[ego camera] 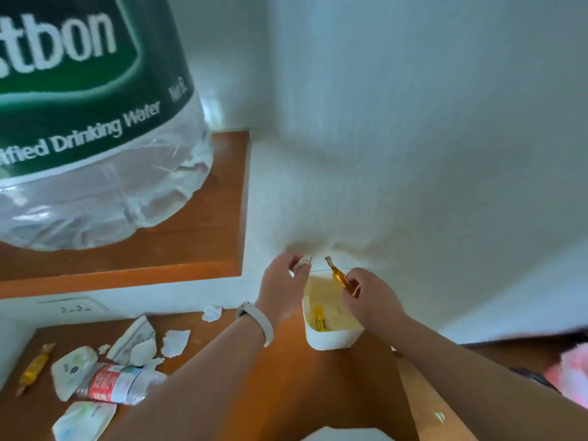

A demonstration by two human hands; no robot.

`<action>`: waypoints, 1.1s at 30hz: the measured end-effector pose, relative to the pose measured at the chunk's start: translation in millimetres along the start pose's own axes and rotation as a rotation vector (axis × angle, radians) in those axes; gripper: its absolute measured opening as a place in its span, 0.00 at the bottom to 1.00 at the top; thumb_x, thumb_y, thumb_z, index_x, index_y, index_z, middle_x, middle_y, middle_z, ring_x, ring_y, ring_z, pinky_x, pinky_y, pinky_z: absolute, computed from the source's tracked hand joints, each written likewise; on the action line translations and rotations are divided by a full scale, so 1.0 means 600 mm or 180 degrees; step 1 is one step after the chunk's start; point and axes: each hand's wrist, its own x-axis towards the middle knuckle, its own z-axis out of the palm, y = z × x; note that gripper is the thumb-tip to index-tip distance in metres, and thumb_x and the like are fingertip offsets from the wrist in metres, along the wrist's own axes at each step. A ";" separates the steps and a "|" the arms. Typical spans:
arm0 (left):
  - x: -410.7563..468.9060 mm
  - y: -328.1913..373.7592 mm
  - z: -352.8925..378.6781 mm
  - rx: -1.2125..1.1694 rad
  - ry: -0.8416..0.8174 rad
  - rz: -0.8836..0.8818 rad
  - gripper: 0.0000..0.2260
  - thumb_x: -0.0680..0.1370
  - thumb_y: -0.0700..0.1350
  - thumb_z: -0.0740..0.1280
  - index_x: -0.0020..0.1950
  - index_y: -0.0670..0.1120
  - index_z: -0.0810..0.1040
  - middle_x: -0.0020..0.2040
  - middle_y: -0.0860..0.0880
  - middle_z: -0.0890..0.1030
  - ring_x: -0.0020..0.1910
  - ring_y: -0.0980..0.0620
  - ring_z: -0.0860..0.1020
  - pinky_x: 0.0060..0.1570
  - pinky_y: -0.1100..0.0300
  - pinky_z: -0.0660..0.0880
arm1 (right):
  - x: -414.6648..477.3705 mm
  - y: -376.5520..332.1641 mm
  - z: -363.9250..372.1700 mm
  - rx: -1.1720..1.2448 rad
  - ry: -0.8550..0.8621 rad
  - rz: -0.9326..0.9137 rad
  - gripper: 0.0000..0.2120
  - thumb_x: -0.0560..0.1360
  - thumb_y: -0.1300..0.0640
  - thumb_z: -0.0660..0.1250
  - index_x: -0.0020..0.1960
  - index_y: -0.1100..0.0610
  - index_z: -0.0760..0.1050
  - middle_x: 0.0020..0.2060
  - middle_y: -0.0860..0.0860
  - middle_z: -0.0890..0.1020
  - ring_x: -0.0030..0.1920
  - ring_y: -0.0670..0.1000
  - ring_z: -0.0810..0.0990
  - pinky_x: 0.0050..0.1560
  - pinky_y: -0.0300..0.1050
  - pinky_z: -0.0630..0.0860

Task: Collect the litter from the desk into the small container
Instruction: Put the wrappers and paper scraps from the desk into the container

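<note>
A small white container (pixel 331 340) stands on the wooden desk (pixel 286 377) against the wall, with a yellow wrapper (pixel 319 317) inside. My left hand (pixel 281 286) hovers over its far left rim, pinching a small crumpled white scrap (pixel 302 261). My right hand (pixel 370 292) is above the container's right side, gripping an amber candy wrapper (pixel 340 276). On the desk at the left lie a crushed plastic bottle (pixel 116 383), white paper scraps (pixel 175 342), a paper ball (pixel 212 312) and a yellow wrapped candy (pixel 33 366).
A big water jug (pixel 89 122) with a green label stands on a wooden shelf (pixel 197 249) above the desk's left half. A wall socket (pixel 74 308) sits below the shelf. Something pink (pixel 569 374) shows at the right edge.
</note>
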 end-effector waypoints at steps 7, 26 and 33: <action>-0.020 0.021 0.067 0.0081 -0.0126 -0.0210 0.06 0.81 0.46 0.63 0.46 0.45 0.76 0.41 0.46 0.78 0.38 0.49 0.74 0.39 0.59 0.72 | -0.005 0.046 -0.007 0.0175 -0.0274 -0.0018 0.04 0.74 0.52 0.66 0.48 0.50 0.73 0.38 0.45 0.77 0.38 0.47 0.76 0.41 0.46 0.75; -0.049 0.046 0.149 -0.0219 0.0313 -0.1070 0.06 0.80 0.51 0.65 0.51 0.50 0.78 0.42 0.51 0.80 0.36 0.57 0.76 0.36 0.64 0.73 | 0.011 0.092 -0.020 0.0205 -0.0508 -0.0511 0.05 0.77 0.49 0.63 0.50 0.49 0.72 0.40 0.43 0.76 0.39 0.45 0.75 0.42 0.45 0.74; -0.076 0.047 0.145 0.1143 -0.0478 -0.0712 0.20 0.81 0.54 0.61 0.72 0.51 0.71 0.68 0.53 0.74 0.64 0.53 0.73 0.57 0.63 0.67 | 0.015 0.097 -0.023 0.0232 -0.0554 -0.0819 0.16 0.78 0.46 0.62 0.62 0.54 0.72 0.53 0.47 0.77 0.53 0.49 0.77 0.52 0.48 0.75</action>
